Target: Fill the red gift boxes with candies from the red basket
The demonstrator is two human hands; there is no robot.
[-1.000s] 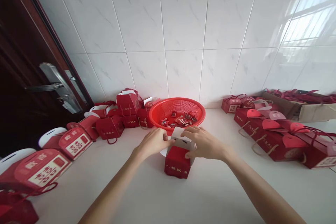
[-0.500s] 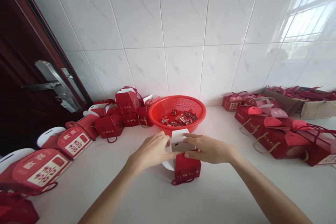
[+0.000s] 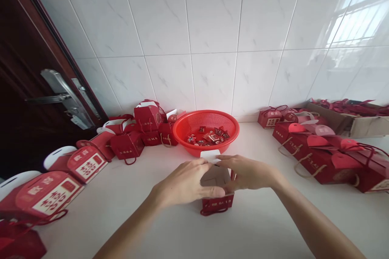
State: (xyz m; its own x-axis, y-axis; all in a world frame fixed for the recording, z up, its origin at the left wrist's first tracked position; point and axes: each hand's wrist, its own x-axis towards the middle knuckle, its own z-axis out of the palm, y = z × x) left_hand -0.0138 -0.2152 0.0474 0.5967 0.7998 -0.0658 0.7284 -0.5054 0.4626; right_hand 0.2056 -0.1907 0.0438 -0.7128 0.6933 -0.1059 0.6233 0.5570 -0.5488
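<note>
A small red paper gift box (image 3: 217, 207) stands on the white surface in front of me, with its top open and a red cord handle at its front. Its grey inside shows between my hands, and a white flap (image 3: 209, 155) sticks up at the back. My left hand (image 3: 185, 180) grips the box from the left, fingers over the top and thumb along the front edge. On the right side, my right hand (image 3: 247, 173) holds the box wall, its fingers by the back flap and its thumb near the front right corner. Parts of the box are hidden behind my hands.
Behind the box sits a red plastic basket (image 3: 234, 127) with small wrapped sweets (image 3: 209, 137). Red gift boxes (image 3: 77, 166) line the left, near a dark door (image 3: 24, 68). More red boxes (image 3: 316, 162) and a cardboard carton (image 3: 361, 126) are on the right.
My left hand has moved right, its thumb now across the box front. The box's front top panel no longer stands up, and the inside is more visible. My right thumb has dropped lower.
</note>
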